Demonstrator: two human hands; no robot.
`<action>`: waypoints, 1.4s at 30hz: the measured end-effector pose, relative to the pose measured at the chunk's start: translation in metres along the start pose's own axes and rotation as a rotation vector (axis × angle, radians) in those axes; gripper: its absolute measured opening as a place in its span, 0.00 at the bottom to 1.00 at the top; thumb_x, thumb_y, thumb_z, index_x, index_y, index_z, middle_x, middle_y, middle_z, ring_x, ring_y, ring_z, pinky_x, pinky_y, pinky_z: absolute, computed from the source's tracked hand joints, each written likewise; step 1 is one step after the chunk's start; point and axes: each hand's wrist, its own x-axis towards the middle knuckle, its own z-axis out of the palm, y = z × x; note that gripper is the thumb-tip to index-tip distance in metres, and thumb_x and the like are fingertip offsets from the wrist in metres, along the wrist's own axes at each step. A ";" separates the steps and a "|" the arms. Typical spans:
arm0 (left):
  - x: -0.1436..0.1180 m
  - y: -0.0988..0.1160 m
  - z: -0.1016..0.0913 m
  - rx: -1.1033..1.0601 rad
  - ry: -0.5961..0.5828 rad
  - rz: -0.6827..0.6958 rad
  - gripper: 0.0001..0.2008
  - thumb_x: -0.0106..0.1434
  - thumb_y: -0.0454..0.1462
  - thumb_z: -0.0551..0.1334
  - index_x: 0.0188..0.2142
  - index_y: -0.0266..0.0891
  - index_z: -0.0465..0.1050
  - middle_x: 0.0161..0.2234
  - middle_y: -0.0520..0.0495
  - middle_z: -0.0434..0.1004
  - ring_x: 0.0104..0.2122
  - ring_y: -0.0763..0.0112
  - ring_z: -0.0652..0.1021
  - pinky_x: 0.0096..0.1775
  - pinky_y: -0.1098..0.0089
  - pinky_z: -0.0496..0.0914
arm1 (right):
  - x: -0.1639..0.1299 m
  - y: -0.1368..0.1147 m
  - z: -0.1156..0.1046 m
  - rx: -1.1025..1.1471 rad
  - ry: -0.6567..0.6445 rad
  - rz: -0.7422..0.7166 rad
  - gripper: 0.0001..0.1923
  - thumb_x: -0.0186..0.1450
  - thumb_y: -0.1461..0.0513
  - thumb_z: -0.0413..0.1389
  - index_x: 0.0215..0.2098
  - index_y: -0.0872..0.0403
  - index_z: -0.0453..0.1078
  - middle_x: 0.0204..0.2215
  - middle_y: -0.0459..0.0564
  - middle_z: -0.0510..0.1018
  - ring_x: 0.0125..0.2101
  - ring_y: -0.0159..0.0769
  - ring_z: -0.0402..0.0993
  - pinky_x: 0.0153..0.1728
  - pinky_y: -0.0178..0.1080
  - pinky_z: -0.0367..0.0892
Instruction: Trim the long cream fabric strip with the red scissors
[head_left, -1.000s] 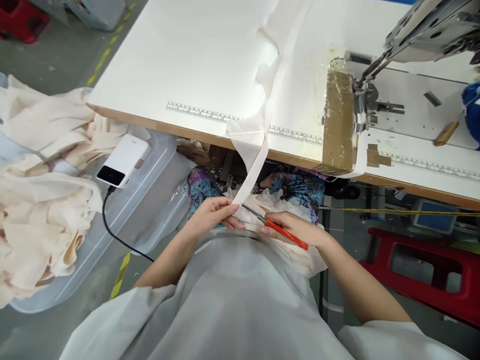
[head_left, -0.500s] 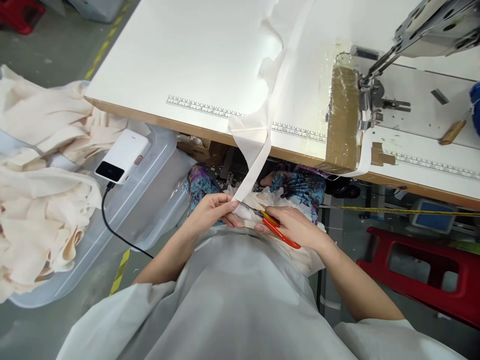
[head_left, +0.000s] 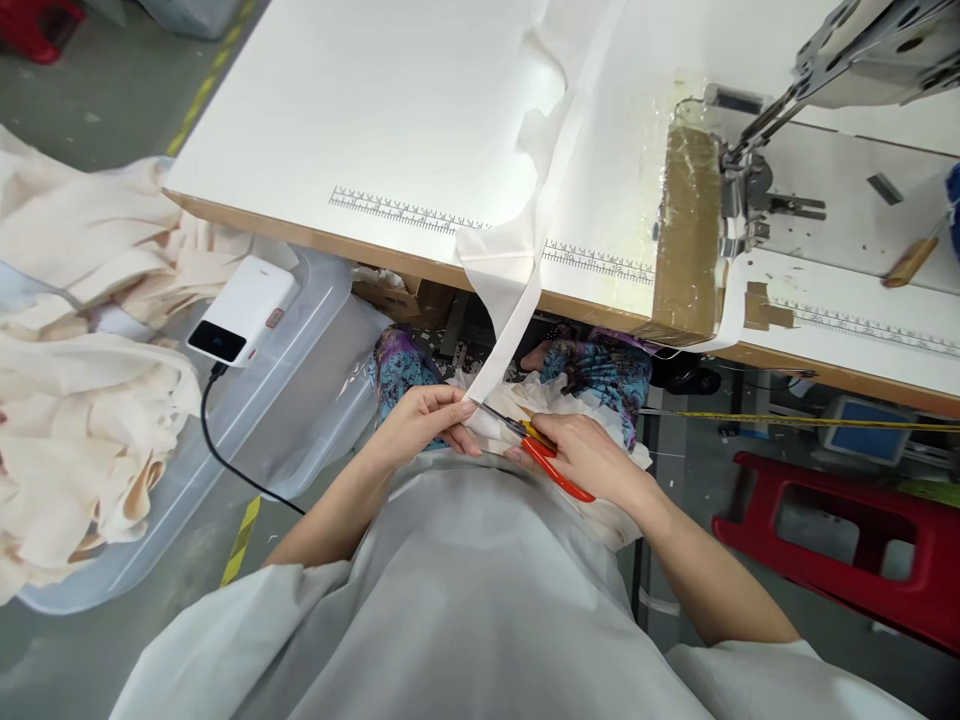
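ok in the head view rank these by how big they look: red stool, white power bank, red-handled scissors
1. red stool, partly cut off by the frame edge
2. white power bank
3. red-handled scissors, partly hidden in the right hand

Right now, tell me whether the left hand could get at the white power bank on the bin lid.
Probably yes. The left hand pinches the white fabric strip, so it must let go first. The power bank lies on the clear bin lid off to its left, with nothing standing between them.
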 end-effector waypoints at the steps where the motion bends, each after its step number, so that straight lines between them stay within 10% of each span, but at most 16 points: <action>1: 0.000 0.000 0.000 -0.003 0.001 -0.005 0.19 0.58 0.50 0.67 0.30 0.35 0.70 0.21 0.47 0.79 0.24 0.66 0.81 0.27 0.74 0.73 | 0.000 0.001 0.001 0.001 0.004 -0.001 0.27 0.69 0.41 0.40 0.23 0.51 0.52 0.21 0.47 0.67 0.21 0.33 0.57 0.25 0.36 0.47; 17: 0.001 0.001 -0.004 -0.004 -0.028 -0.024 0.18 0.57 0.50 0.67 0.28 0.36 0.69 0.21 0.45 0.80 0.23 0.66 0.81 0.27 0.74 0.73 | 0.013 -0.005 0.000 -0.105 0.047 0.011 0.28 0.67 0.39 0.42 0.25 0.52 0.58 0.22 0.48 0.70 0.22 0.34 0.63 0.24 0.36 0.43; 26: 0.002 0.003 -0.006 0.028 0.007 -0.026 0.18 0.59 0.50 0.66 0.31 0.35 0.70 0.22 0.45 0.80 0.25 0.67 0.81 0.29 0.74 0.74 | 0.008 0.013 0.001 0.267 0.090 -0.033 0.28 0.65 0.38 0.46 0.23 0.51 0.49 0.18 0.41 0.59 0.20 0.30 0.52 0.24 0.35 0.48; 33: 0.010 -0.006 -0.020 0.149 0.017 0.001 0.26 0.61 0.50 0.63 0.53 0.35 0.68 0.30 0.44 0.81 0.30 0.64 0.82 0.34 0.69 0.74 | -0.005 0.025 0.006 0.417 0.149 0.026 0.26 0.64 0.41 0.50 0.24 0.51 0.52 0.20 0.42 0.60 0.23 0.30 0.54 0.25 0.35 0.52; 39: 0.031 -0.001 -0.030 0.841 0.673 0.547 0.19 0.64 0.45 0.59 0.50 0.37 0.72 0.47 0.40 0.75 0.40 0.63 0.76 0.45 0.62 0.70 | -0.009 0.023 0.009 0.461 0.165 0.061 0.25 0.63 0.41 0.51 0.25 0.51 0.56 0.23 0.44 0.66 0.25 0.32 0.59 0.27 0.36 0.56; 42: 0.052 0.017 -0.016 0.976 0.649 0.763 0.16 0.64 0.46 0.60 0.46 0.38 0.73 0.47 0.39 0.74 0.49 0.58 0.71 0.53 0.59 0.64 | -0.008 0.019 0.006 0.493 0.163 0.067 0.25 0.63 0.40 0.51 0.26 0.52 0.58 0.24 0.45 0.67 0.26 0.33 0.61 0.29 0.36 0.58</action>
